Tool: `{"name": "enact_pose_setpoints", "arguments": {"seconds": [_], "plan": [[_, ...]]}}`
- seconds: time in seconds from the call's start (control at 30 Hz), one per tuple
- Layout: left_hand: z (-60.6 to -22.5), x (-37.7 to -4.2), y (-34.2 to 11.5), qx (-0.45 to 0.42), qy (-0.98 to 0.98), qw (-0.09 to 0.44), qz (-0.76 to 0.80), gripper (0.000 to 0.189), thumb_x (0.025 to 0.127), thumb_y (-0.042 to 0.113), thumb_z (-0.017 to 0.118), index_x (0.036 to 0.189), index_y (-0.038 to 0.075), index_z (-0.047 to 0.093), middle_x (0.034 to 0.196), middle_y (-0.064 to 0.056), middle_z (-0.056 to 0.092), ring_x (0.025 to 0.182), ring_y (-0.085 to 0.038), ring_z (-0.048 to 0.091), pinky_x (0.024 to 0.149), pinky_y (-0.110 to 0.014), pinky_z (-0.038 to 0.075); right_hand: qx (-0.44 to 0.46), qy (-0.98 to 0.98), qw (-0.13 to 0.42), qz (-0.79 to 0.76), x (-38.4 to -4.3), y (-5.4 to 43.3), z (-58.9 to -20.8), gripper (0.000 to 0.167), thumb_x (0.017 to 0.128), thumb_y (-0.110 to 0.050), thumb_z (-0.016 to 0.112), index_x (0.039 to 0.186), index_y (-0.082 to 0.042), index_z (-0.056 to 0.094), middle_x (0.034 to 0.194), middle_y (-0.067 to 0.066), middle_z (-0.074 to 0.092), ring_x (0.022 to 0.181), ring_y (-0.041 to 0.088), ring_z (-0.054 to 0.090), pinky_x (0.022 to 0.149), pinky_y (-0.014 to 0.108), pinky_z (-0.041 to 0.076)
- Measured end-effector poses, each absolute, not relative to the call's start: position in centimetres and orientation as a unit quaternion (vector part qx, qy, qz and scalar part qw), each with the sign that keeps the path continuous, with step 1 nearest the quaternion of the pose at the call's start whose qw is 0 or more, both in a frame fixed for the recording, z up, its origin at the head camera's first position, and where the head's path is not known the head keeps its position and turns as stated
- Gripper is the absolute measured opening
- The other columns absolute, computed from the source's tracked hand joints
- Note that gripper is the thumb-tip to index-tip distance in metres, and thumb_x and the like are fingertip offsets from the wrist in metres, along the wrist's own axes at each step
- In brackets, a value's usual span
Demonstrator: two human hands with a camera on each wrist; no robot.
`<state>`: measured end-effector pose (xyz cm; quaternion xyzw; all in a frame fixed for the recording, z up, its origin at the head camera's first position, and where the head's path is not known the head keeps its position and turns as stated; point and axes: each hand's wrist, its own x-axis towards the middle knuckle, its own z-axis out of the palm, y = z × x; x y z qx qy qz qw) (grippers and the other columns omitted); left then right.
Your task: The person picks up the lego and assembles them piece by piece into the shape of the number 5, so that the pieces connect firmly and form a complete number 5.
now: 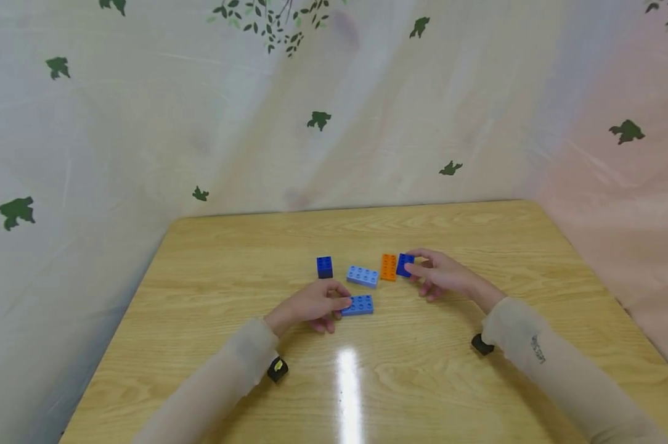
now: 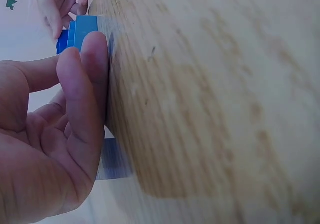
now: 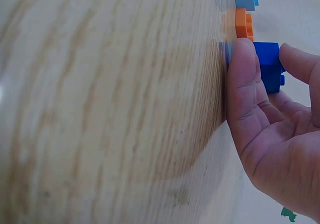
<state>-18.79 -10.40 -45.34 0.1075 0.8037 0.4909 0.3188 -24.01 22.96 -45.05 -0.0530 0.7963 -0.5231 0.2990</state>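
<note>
My left hand (image 1: 318, 303) pinches the near-left end of a medium-blue toy building brick (image 1: 362, 304) lying flat on the table. In the left wrist view its fingertips cover part of that brick (image 2: 86, 29). Further right, my right hand (image 1: 440, 273) holds a dark blue brick (image 1: 405, 264) between thumb and fingers. The right wrist view shows this dark blue brick (image 3: 269, 66) beside an orange brick (image 3: 242, 24). Between the hands lie the orange brick (image 1: 389, 267) and a light blue brick (image 1: 362, 276). Another dark blue brick (image 1: 325, 267) stands just beyond my left hand.
The wooden table (image 1: 228, 259) carries the bricks near its middle. A pale curtain (image 1: 245, 135) with leaf prints hangs behind its far edge. Black wrist devices (image 1: 277, 369) sit below both sleeves. Light glares off the front of the tabletop.
</note>
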Motion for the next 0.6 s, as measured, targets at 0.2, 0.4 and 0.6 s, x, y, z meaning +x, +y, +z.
{"name": "enact_pose_setpoints", "arguments": {"seconds": [0.2,0.4,0.6], "plan": [[-45.12,-18.90,-10.55,0.105,0.802,0.326,0.490,0.028,0.102,0.031,0.063,0.124,0.013,0.063,0.090,-0.011,0.068,0.060,-0.021,0.069,0.049,-0.029,0.056,-0.056,0.797,0.300,-0.521,-24.24,22.85,-45.20,0.060,0.103,-0.040,0.060,0.153,-0.015,0.037,0.115,0.018,0.062,0.075,0.026,0.065,0.069,0.039,0.061],[-44.74,-19.13,-10.54,0.106,0.801,0.337,0.484,0.029,0.102,0.030,0.064,0.125,0.013,0.065,0.089,-0.010,0.069,0.061,-0.021,0.069,0.051,-0.030,0.057,-0.059,0.800,0.298,-0.518,-24.23,22.93,-45.31,0.061,0.103,-0.041,0.060,0.152,-0.013,0.037,0.114,0.017,0.062,0.076,0.026,0.065,0.070,0.040,0.061],[-44.72,-19.46,-10.43,0.101,0.799,0.340,0.485,0.027,0.101,0.027,0.065,0.124,0.013,0.068,0.085,-0.010,0.069,0.059,-0.020,0.069,0.048,-0.028,0.056,-0.063,0.800,0.297,-0.518,-24.21,23.03,-45.14,0.060,0.103,-0.040,0.060,0.151,-0.013,0.037,0.113,0.017,0.063,0.076,0.026,0.065,0.070,0.041,0.062]]}}
